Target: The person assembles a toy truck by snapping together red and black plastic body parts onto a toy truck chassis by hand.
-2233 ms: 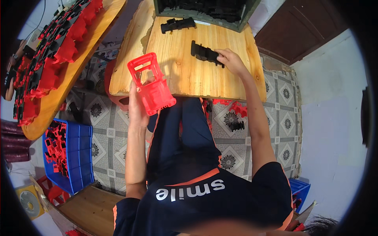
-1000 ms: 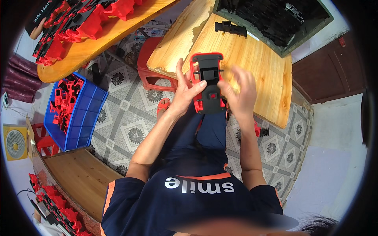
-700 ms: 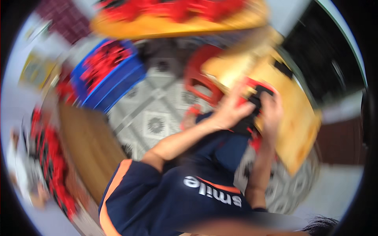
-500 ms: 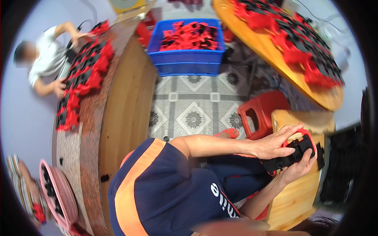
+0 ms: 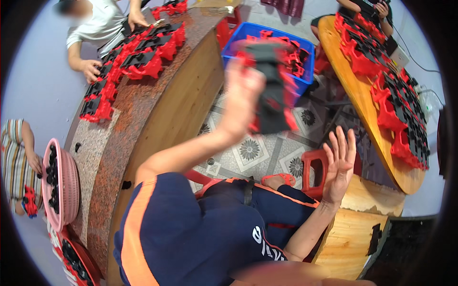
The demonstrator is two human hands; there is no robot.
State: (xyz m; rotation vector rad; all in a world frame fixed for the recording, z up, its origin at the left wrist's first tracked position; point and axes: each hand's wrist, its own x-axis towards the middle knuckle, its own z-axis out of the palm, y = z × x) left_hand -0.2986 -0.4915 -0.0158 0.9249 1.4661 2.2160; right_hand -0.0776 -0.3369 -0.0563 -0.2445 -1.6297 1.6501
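Observation:
My left hand (image 5: 242, 97) is stretched forward and grips a red and black plastic part (image 5: 272, 90) by its left side. The part is long, with a black face and red edges, and motion smears both it and the hand. It hangs in front of a blue crate (image 5: 307, 57), which holds many red and black pieces and is partly hidden behind it. Over by the wooden bench (image 5: 348, 243), my right hand (image 5: 341, 167) is raised with fingers spread, touching nothing. A small black piece (image 5: 375, 239) lies on that bench.
Rows of red and black parts (image 5: 148, 59) cover the stone-topped counter (image 5: 157, 93), where a co-worker's hands rest. More stand on the wooden table (image 5: 381, 126) at right. A pink basket (image 5: 71, 190) of black pieces stands at left, near another person. A red stool (image 5: 312, 167) is nearby.
Both hands were on the red and black part over the bench. My left hand has carried it forward and left toward the crate; my right hand has let go and opened. The view has shifted.

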